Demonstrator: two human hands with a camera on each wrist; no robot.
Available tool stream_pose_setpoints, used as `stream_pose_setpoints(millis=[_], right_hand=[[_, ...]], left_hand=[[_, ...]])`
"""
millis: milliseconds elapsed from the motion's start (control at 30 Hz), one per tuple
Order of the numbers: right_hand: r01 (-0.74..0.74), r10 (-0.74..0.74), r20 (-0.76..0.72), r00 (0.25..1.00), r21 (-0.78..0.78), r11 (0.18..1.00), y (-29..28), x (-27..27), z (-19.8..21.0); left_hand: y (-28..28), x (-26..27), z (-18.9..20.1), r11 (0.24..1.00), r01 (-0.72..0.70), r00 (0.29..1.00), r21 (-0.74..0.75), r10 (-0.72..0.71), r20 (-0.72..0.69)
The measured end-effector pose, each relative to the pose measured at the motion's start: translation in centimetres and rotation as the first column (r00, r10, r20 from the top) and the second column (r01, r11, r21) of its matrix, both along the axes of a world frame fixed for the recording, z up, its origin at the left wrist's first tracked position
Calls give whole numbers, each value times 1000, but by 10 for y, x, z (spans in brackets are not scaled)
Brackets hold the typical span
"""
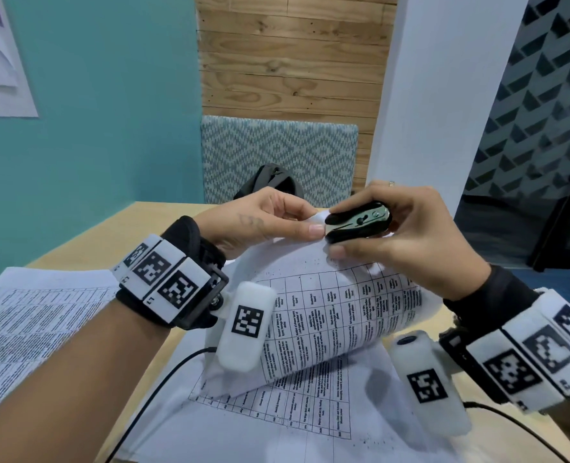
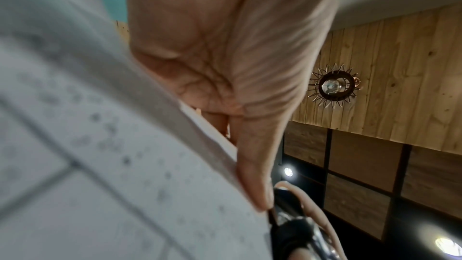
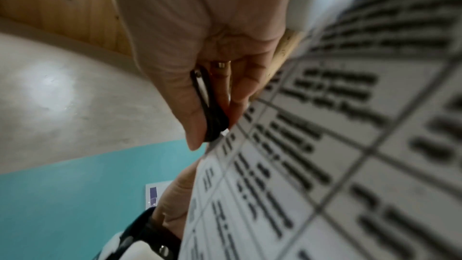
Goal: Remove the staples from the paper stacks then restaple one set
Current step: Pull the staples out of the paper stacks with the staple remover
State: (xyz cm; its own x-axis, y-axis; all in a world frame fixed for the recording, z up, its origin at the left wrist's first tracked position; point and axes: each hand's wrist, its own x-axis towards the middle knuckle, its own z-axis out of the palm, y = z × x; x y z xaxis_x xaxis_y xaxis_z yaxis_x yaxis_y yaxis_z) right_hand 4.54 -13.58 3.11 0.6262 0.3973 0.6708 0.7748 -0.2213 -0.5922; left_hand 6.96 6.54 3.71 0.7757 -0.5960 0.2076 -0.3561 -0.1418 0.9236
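A teal wall and wood panelling back a pale wooden table, with a patterned chair at its far side. On the table lie 2 printed sheets: 1 at the near left, 1 in the middle. Above the middle sheet, a lifted paper stack curls up toward both hands. The left hand pinches its far corner, thumb and fingers together on the paper. The right hand is clamped on a black staple remover, biting that same corner. The staple itself is hidden. Best, I judge: hold the corner taut, squeeze fully, then pull straight away to avoid tearing.
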Motion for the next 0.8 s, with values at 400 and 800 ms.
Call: stream_pose_setpoints(millis=[400,800], right_hand=[[-68,128,-281,951,214,974,-2,0,0],[242,-154,297,942,-288,927,-18,-2,10]], left_hand=[[-10,-4,-2,999,-42,997,-8,42,57],[1,-3,3,990,-41,999,137,45,-26]])
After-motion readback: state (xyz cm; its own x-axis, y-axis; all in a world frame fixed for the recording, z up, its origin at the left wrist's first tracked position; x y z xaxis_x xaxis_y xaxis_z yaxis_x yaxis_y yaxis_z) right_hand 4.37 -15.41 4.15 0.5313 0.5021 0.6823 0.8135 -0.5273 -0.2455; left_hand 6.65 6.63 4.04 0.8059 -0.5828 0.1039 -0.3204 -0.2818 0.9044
